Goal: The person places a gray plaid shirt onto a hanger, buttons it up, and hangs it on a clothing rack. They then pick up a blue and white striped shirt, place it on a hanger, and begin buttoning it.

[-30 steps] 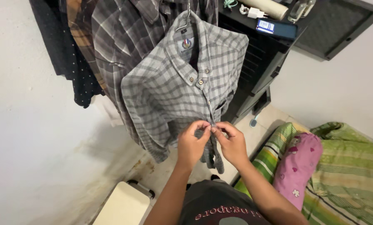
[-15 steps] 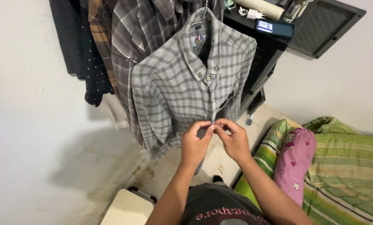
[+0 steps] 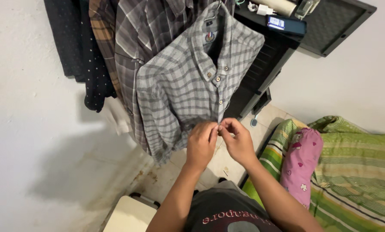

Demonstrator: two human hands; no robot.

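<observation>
Grey plaid cotton fills the middle of the view: a long-sleeved shirt hangs on a hanger against the white wall, and both hands meet at its front placket, low on the chest. The left hand pinches one edge of the placket, its grip closed on the cloth, and the right hand pinches the other edge just beside it, thumb and forefinger together where a button would sit. Above the hands the placket lies closed, with one button showing partway up and two more at the collar tips, three counted in all; below the hands the front is hidden, so I judge the buttoning about half done, with the lower part left. To the right lies a bed with a green striped sheet and one pink pillow. Behind the grey shirt hang at least three more garments: another plaid shirt, a brown checked one and a dark dotted one. One black shelf unit stands farthest back.
</observation>
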